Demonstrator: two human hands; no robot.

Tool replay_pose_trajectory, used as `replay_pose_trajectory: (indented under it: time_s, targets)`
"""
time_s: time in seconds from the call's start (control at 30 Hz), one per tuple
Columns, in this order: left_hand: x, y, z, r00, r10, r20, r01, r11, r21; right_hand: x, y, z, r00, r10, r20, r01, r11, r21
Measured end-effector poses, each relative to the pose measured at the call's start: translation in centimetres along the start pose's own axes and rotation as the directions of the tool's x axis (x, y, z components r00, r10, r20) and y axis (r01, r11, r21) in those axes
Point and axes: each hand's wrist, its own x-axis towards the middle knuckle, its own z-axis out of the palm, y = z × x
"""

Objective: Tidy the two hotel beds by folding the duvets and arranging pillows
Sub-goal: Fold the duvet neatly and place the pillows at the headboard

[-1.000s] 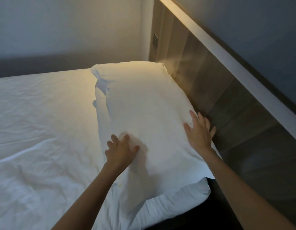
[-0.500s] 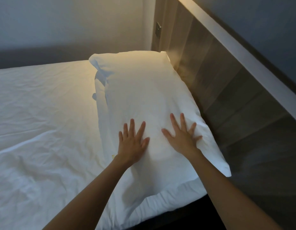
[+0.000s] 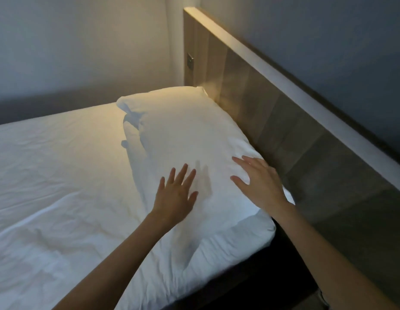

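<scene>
Hands (image 3: pixel 175 198) (image 3: pixel 260 184) flat, fingers spread, over pillow (image 3: pixel 190 135)

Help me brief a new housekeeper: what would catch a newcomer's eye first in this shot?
The white pillow stands out, lit warm at its far end and lying along the wooden headboard on the right. The left hand and the right hand are spread open over its near end. A creased white sheet fills the left side.
</scene>
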Motion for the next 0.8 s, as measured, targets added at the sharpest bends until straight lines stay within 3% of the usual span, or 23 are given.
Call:
replay_pose_trajectory:
  time_s: [0.1,0.33,0.47,0.63,0.8]
  targets:
    - [-2.4,0.5,-2.0,0.988,0.088,-0.126,-0.084,0.996,0.032,-3.6,-2.7,-2.1,0.994,-0.001,-0.111,-0.002,1.000,-0.030]
    - [-10.3,-0.8,-5.4,0.929,0.280,-0.241,-0.285,0.958,0.017,-13.7,-8.2,-2.3,0.966,0.096,-0.241,-0.122,0.988,-0.094]
    - [-14.4,-2.2,-6.3,0.885,0.398,-0.243,-0.401,0.915,0.040,-20.1,-12.6,-1.2,0.930,0.208,-0.304,-0.242,0.967,-0.079]
    - [-19.7,-2.6,-7.7,0.826,0.544,-0.149,-0.536,0.839,0.090,-28.7,-18.3,-0.7,0.849,0.323,-0.418,-0.372,0.928,-0.038]
    - [-25.1,0.1,-8.0,0.680,0.714,-0.165,-0.717,0.695,0.054,-37.6,-21.4,-1.5,0.748,0.438,-0.498,-0.521,0.853,-0.033]
